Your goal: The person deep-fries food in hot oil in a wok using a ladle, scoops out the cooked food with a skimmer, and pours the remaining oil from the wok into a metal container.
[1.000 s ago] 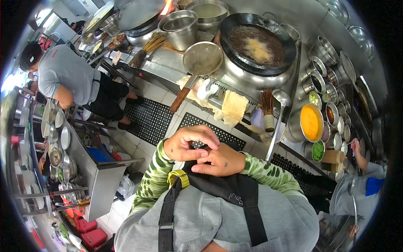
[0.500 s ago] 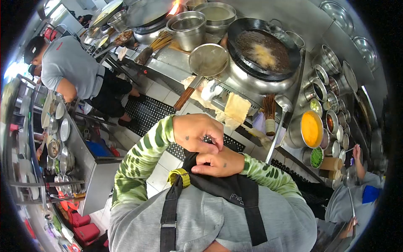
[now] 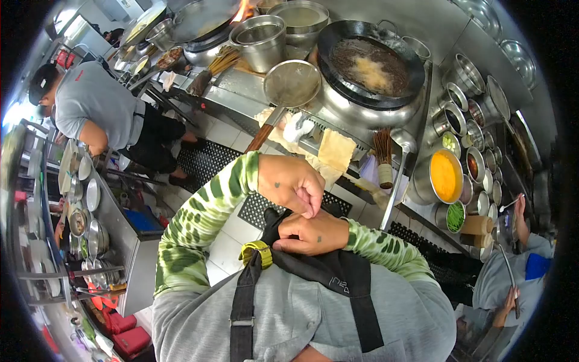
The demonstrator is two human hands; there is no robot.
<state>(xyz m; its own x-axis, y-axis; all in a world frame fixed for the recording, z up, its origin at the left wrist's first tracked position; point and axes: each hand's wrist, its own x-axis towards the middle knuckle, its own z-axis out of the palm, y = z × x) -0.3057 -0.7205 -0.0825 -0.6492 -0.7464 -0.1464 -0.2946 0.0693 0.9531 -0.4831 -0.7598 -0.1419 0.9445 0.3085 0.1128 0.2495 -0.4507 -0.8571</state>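
In the head view my left hand [image 3: 291,184] is in front of my chest, fingers curled together with the tips close to the back of my right hand. What they pinch, if anything, is hidden. My right hand [image 3: 313,233] is closed below it, against the black apron [image 3: 313,263]; its palm side is out of sight. Green-and-white patterned sleeves cover both forearms. A yellow band [image 3: 257,254] is fastened round the left apron strap. Beyond my hands, a wok [image 3: 416,78] of dark, bubbling oil holds a pale, foamy patch. A wooden-handled strainer [image 3: 292,84] rests on the counter.
A ladle [image 3: 404,142] and bamboo brush [image 3: 384,158] lie at the counter's front. To the right stand an orange-filled pot [image 3: 446,176] and several bowls. One person [image 3: 99,96] works at left, another [image 3: 512,280] at right. Flame [image 3: 243,11] rises behind.
My left hand has shifted slightly right and its fingers are curled more. The right-hand person's arms have moved a little. The camera view has tilted slightly.
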